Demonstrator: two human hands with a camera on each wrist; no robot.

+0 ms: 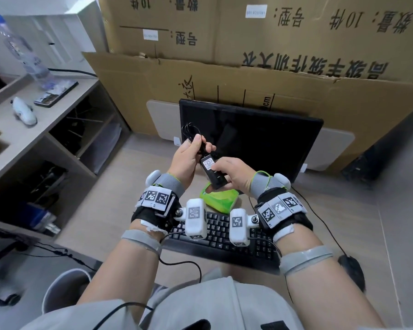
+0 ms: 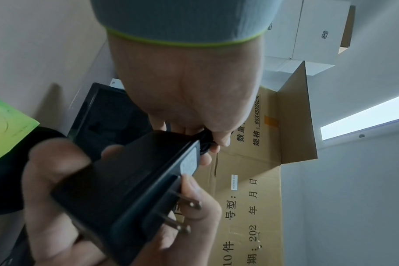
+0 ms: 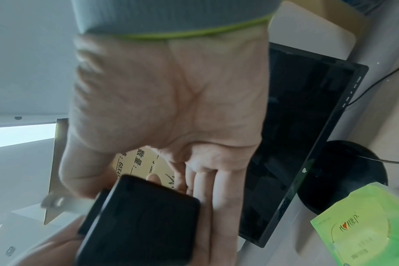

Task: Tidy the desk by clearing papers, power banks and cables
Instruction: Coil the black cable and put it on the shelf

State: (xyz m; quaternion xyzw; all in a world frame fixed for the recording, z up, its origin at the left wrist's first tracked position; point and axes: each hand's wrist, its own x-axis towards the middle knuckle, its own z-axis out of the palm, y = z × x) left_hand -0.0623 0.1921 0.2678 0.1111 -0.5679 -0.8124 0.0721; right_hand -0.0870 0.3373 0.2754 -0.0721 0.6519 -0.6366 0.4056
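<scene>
I have a black power adapter (image 1: 212, 172) held up in the air between both hands, above the far edge of the keyboard (image 1: 224, 236) and in front of the dark monitor (image 1: 260, 141). Its white label faces up toward me, and the left wrist view shows two metal prongs (image 2: 182, 216) jutting from the end nearest my right palm. My right hand (image 1: 234, 175) cups that plug end, thumb on the label side and fingers curled under the body. My left hand (image 1: 188, 158) pinches the far end, where the bundled black cable (image 1: 191, 132) leaves the adapter; thumb and fingers are closed round the cord, and a few loops stick up past the thumb. How the cable is wound I can't quite make out, since it blurs against the black screen.

Just below the grip, on the desk (image 1: 138, 167), sits a green tissue pack (image 1: 221, 198), close to the monitor's base. Farther right of my right wrist lies a black mouse (image 1: 352, 270) on its cord. Well off to the left of my left hand is a shelf unit (image 1: 57, 129) carrying a clear water bottle (image 1: 22, 51). Cardboard boxes (image 1: 248, 44) rise behind the monitor.
</scene>
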